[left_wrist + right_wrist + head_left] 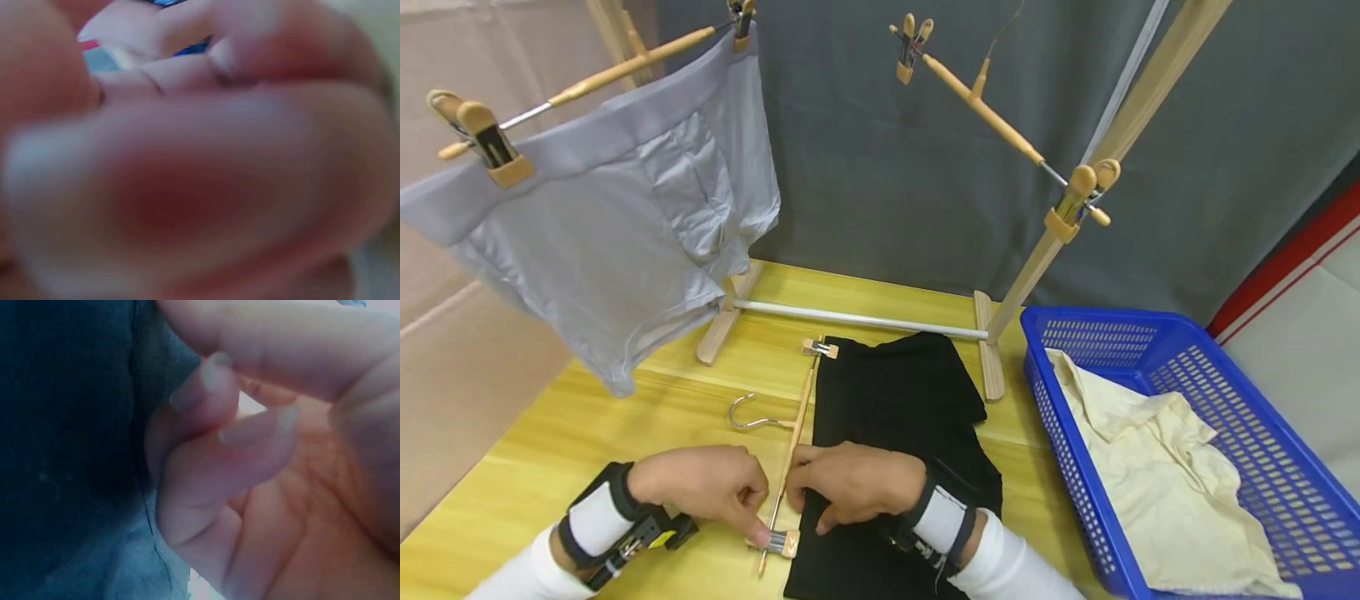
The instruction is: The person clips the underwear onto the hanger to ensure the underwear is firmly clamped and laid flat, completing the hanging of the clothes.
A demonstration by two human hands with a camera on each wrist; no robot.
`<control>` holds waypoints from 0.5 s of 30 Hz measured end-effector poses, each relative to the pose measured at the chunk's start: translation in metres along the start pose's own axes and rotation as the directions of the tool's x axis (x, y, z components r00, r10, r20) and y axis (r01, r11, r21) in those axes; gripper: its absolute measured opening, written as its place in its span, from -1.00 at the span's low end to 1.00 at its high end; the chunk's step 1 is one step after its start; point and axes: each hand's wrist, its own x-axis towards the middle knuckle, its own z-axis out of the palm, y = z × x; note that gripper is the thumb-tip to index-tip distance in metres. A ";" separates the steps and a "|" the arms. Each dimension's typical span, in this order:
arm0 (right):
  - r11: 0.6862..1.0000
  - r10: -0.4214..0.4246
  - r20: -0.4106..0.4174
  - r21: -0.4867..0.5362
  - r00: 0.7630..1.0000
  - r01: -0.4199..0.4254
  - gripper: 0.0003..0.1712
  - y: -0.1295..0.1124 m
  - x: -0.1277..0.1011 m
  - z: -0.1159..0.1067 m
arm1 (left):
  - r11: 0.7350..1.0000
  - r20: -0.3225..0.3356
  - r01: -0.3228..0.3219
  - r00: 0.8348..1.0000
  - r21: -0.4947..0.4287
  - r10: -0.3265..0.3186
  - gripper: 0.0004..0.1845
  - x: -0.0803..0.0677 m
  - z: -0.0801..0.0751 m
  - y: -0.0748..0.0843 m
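A wooden clip hanger lies on the yellow table along the left edge of a black garment. My left hand pinches the hanger's near clip. Just across the bar, my right hand has its fingers curled on the garment's edge. In the right wrist view the curled fingers lie against the dark cloth. Blurred fingers fill the left wrist view. The hanger's far clip sits at the garment's top corner.
Grey boxer shorts hang from a clip hanger at upper left. An empty clip hanger hangs at upper right on the wooden rack. A blue basket at right holds a cream cloth.
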 end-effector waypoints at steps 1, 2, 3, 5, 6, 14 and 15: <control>1.000 -0.005 0.007 -0.007 1.000 0.005 -0.61 0.001 -0.001 -0.001 | 1.000 0.007 -0.007 1.000 0.009 0.007 -0.56 0.001 0.002 0.002; 1.000 -0.007 0.014 -0.015 1.000 0.007 -0.61 0.001 -0.001 -0.002 | 0.999 0.015 -0.024 1.000 0.025 0.024 -0.57 0.002 0.003 0.003; 1.000 -0.007 0.019 -0.019 1.000 0.007 -0.61 0.001 -0.002 -0.002 | 0.999 0.028 -0.040 0.999 0.024 0.039 -0.57 0.003 0.004 0.004; 1.000 0.012 0.023 -0.013 1.000 -0.011 -0.65 0.001 -0.003 -0.003 | 0.997 0.056 -0.080 0.995 0.010 0.079 -0.60 0.005 0.005 0.004; 1.000 0.021 0.023 -0.010 1.000 -0.021 -0.67 0.001 -0.004 -0.003 | 0.995 0.066 -0.097 0.993 0.002 0.097 -0.61 0.006 0.005 0.004; 1.000 -0.004 -0.026 0.022 1.000 0.004 -0.84 0.011 0.000 -0.002 | 0.973 0.027 -0.080 0.996 -0.215 0.088 -0.71 0.002 -0.003 -0.001; 0.999 -0.013 -0.040 0.044 0.999 0.015 -0.85 0.014 0.001 -0.002 | 0.968 0.012 -0.070 0.997 -0.239 0.075 -0.73 0.002 -0.004 -0.002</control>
